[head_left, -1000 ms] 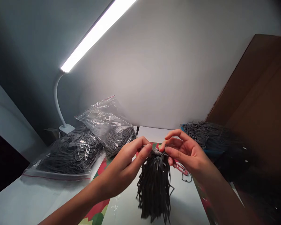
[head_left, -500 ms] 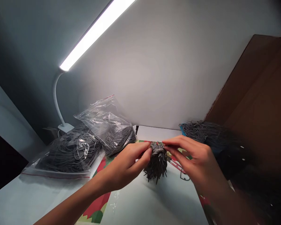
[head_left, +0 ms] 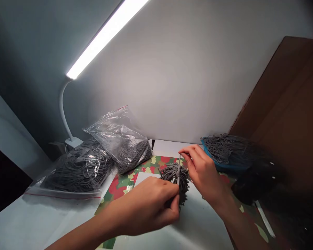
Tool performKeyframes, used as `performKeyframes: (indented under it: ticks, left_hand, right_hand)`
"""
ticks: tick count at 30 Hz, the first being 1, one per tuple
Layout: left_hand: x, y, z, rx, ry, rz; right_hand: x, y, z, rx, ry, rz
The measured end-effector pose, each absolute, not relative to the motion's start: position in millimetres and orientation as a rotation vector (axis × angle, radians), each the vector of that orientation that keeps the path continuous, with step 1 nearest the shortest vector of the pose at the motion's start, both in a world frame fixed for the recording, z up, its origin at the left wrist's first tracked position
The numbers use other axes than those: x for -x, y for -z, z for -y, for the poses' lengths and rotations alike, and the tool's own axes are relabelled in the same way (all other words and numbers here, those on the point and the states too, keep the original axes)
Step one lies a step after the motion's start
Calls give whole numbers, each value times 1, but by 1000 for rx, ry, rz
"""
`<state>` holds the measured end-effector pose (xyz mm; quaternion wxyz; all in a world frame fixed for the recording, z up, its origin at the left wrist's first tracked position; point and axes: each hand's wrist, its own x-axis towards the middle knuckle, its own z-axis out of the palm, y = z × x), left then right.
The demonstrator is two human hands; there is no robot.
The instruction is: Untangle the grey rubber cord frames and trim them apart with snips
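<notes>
Mid-tying of a grey cord bundle (head_left: 177, 177) above the desk (head_left: 21, 222): left hand (head_left: 148, 205) closed around the bundle's lower end, right hand (head_left: 202, 170) pinching a single strand (head_left: 178, 168) drawn taut upward, likely calling next for a snug wrap without loosening the grip.

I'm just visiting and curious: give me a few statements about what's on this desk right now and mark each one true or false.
1. Both hands, left hand and right hand, are on the grey bundle of cords. True.
2. The desk lamp is switched off. False: its bar glows.
3. Two clear plastic bags of grey cords lie at the left. True.
4. The right hand holds scissors. False: it pinches a thin grey strand.
</notes>
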<state>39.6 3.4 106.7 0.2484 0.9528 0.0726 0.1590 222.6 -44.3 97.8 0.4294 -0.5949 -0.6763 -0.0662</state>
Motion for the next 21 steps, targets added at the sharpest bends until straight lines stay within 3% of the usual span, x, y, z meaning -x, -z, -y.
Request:
performKeyframes:
  ticks: [8, 13, 17, 21]
  left_hand:
    - [-41, -106, -6, -2488, -497, -73]
    - [-44, -103, -26, -2063, -936, -269]
    - [-45, -101, -27, -1488, -902, -290]
    - [-45, -106, -21, -1399, -883, -294]
  right_hand:
    - [-231, -94, 37, 1499, 11, 1550]
    - [-229, -113, 53, 1438, -370, 1565]
    - [-216, -122, 68, 1285, -729, 1450]
    - [-208, -121, 74, 1176, -831, 1460]
